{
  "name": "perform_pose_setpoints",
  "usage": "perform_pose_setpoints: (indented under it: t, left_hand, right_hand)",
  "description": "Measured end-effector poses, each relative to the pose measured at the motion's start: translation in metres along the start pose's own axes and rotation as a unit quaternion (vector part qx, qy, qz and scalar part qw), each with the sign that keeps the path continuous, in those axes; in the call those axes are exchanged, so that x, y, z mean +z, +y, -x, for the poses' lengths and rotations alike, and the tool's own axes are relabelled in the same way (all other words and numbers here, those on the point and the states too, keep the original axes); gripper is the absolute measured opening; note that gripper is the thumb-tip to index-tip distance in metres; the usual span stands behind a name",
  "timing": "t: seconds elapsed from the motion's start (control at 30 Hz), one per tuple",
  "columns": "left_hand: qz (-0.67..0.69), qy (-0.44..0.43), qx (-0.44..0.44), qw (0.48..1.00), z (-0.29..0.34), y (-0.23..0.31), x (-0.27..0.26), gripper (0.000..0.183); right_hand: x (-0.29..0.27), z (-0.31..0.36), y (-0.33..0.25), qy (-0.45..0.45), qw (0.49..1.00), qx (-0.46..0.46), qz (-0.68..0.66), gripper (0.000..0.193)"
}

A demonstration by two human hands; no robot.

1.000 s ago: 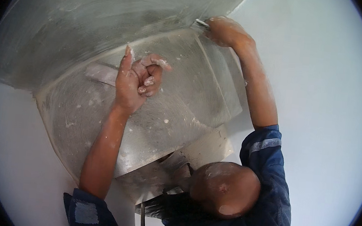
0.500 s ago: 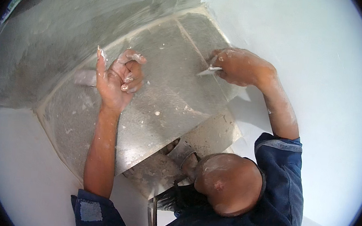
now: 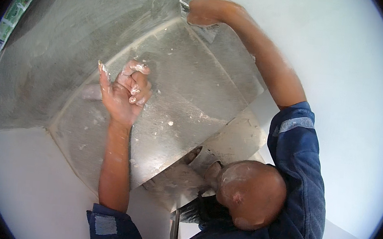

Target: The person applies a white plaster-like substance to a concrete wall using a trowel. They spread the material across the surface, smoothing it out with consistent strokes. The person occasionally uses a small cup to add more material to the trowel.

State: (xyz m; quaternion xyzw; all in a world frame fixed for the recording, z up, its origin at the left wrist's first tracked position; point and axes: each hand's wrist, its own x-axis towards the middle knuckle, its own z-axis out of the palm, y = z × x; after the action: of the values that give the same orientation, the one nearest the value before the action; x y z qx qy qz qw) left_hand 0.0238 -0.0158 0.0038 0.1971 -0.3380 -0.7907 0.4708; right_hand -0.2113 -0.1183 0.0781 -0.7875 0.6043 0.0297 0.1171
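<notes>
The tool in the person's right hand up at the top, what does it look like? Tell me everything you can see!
The tool is a small flat metal blade, greyish and smeared with pale plaster. Only its blade end shows; the rest is hidden inside the right hand, which is closed around it. It is held high, arm stretched up, with the blade against the rough grey wall right beside the smooth white wall. It is too small to tell its exact shape.
</notes>
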Motion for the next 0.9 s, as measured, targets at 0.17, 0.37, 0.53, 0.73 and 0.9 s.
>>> perform_pose_setpoints:
  t: [0.17, 0.37, 0.53, 0.73, 0.9]
  left_hand:
    - [-0.011, -0.032, 0.003, 0.999, 0.0, 0.0, -0.005, 0.071]
    - [-0.043, -0.018, 0.018, 0.999, -0.001, -0.001, -0.001, 0.072]
    - [-0.025, -0.049, 0.017, 0.998, -0.003, -0.002, -0.005, 0.072]
    - [-0.03, -0.037, 0.016, 0.999, -0.003, -0.001, -0.002, 0.073]
    - [-0.029, -0.032, 0.017, 0.999, -0.002, -0.003, -0.004, 0.073]
  right_hand:
    - [0.001, 0.012, -0.015, -0.015, 1.0, -0.022, -0.002, 0.023]
    - [0.012, -0.015, 0.019, -0.001, 1.0, 0.012, -0.011, 0.037]
    - [0.023, -0.023, 0.025, 0.039, 0.999, 0.022, -0.011, 0.038]
    - [0.025, -0.027, 0.034, 0.028, 0.999, 0.005, -0.018, 0.038]
    - [0.029, -0.029, 0.041, 0.041, 0.999, -0.022, 0.005, 0.038]
